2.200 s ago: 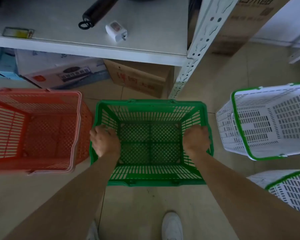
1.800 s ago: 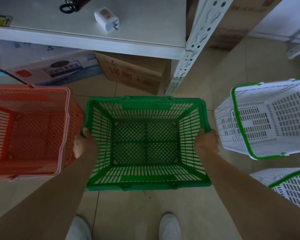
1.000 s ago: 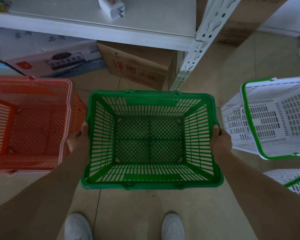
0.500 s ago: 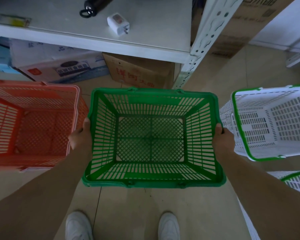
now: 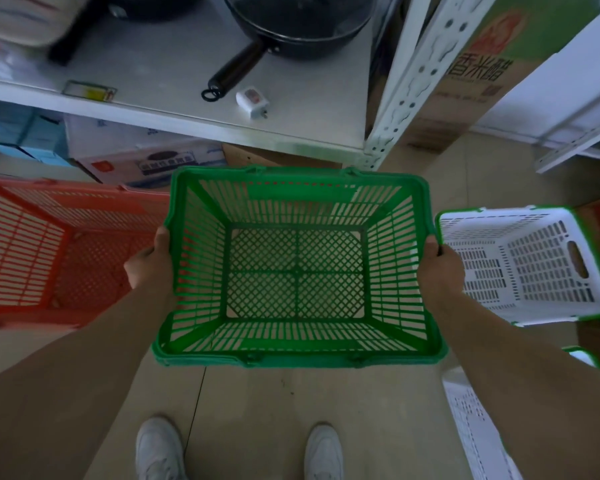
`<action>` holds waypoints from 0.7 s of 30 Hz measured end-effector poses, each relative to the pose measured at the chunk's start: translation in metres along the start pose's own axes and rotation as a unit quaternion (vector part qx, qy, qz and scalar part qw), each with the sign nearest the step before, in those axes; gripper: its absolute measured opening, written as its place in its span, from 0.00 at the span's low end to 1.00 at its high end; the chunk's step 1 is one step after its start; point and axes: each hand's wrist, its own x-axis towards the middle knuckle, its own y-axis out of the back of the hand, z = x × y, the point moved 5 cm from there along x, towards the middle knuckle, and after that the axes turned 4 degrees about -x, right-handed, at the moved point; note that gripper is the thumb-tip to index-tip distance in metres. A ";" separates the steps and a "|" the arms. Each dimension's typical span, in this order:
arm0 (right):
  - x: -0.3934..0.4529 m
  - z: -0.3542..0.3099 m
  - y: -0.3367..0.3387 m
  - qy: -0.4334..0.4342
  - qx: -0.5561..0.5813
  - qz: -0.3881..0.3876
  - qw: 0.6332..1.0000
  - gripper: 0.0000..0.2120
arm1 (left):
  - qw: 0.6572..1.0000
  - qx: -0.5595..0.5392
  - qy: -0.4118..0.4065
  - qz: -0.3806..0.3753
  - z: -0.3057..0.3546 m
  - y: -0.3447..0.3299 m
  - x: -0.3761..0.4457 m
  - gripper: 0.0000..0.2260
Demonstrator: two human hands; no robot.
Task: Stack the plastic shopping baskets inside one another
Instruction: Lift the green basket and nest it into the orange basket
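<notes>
Head view looks straight down on two bare forearms reaching forward, each hand clamped on a short side of the green slatted plastic shopping basket (image 5: 297,268). The left hand (image 5: 149,265) wraps the left rim, thumb on top along the edge and fingers hidden under it. The right hand (image 5: 442,268) takes the right rim the same way. Both grips are closed on the basket, which is held level above the beige tiled floor (image 5: 291,410), open side up, above and ahead of a pair of white shoes (image 5: 160,448).

Its left wall overlaps the near corner of the red slatted plastic basket (image 5: 32,251) standing on the floor at the left; I cannot tell whether they touch. Its right rim sits just beside the green-edged rim of the white perforated plastic basket (image 5: 534,268), with the right hand in the narrow gap between them. Another white perforated basket (image 5: 475,427) shows at the lower right. The far rim lies close below the grey metal shelf (image 5: 174,81), which carries a black frying pan (image 5: 291,22) and a small white plug adapter (image 5: 252,101). Open floor lies only toward the shoes.

The green basket is empty, with a lattice bottom and folded handles along its long rims.
</notes>
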 end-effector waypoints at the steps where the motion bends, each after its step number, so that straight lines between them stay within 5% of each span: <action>1: -0.003 -0.006 0.006 0.004 -0.005 0.000 1.000 0.27 | 1.000 0.007 -0.002 0.001 0.004 0.004 -0.002 0.25; 21: -0.120 -0.144 0.053 0.067 -0.032 -0.003 0.997 0.23 | 0.999 -0.026 0.002 0.020 0.115 0.158 0.011 0.21</action>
